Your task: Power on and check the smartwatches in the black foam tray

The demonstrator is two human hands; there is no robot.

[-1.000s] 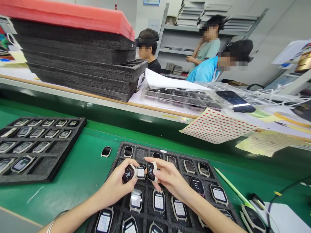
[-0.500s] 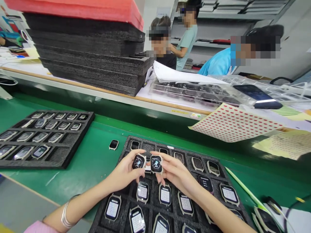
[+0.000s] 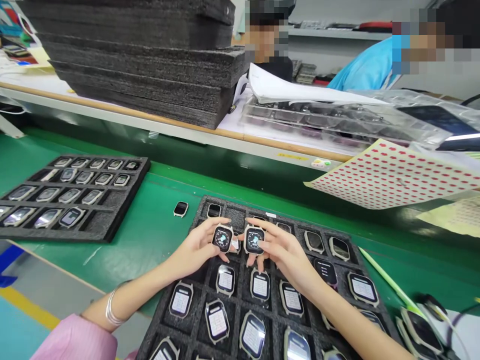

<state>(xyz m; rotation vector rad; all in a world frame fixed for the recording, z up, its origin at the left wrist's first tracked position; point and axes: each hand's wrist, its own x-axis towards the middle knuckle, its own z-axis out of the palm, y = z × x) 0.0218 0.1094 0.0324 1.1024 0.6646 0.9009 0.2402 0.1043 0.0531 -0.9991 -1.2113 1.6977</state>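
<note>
My left hand (image 3: 197,247) pinches a small square watch body (image 3: 222,238) with a lit dark dial, held face up. Beside it, my right hand (image 3: 285,255) grips a second watch body (image 3: 254,239) of the same kind. Both hands hover over a black foam tray (image 3: 234,219) on the green bench, its pockets filled with several watch bodies showing white lit screens. One loose watch body (image 3: 180,208) lies on the green mat just left of the tray.
A second black foam tray (image 3: 112,220) of watch bodies lies at the left. Behind the green belt, a tall stack of foam trays (image 3: 150,65), clear plastic trays (image 3: 330,122) and a red-dotted sticker sheet (image 3: 390,175). Other people sit across the bench.
The view has tipped down and closer. Both hands turned their watch bodies so the lit dials face up, and drew them slightly nearer together over the tray.
</note>
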